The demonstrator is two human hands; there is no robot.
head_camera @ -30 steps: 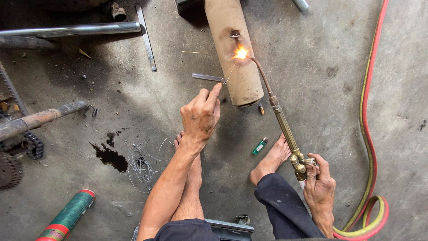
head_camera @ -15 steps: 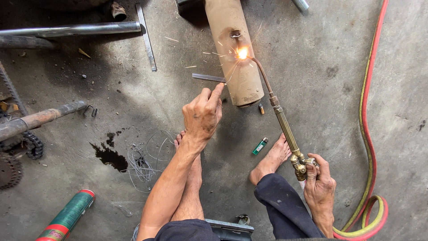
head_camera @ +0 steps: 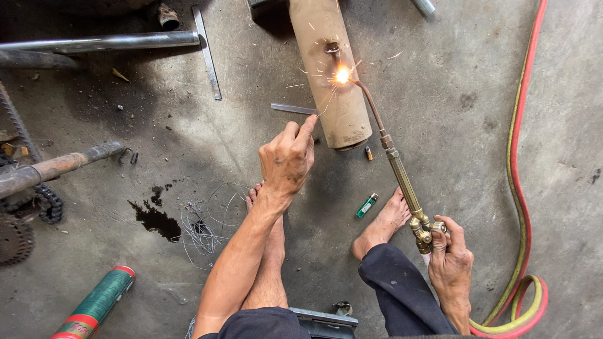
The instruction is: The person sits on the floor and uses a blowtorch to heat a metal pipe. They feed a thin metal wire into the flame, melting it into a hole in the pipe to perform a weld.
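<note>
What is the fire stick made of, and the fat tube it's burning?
The torch in the right hand looks like brass: yellow-gold and shiny, with a thinner coppery neck. The fat tube seems to be metal, since it throws sparks where the flame hits; its dull tan skin could be rust or old paint.

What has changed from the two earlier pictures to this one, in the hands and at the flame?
More sparks now scatter from the bright flame on the tan metal cylinder. The left hand with its thin filler rod has shifted very little. The right hand still holds the brass gas torch at its valve end. The green lighter and red-and-yellow hoses lie as before.
</note>
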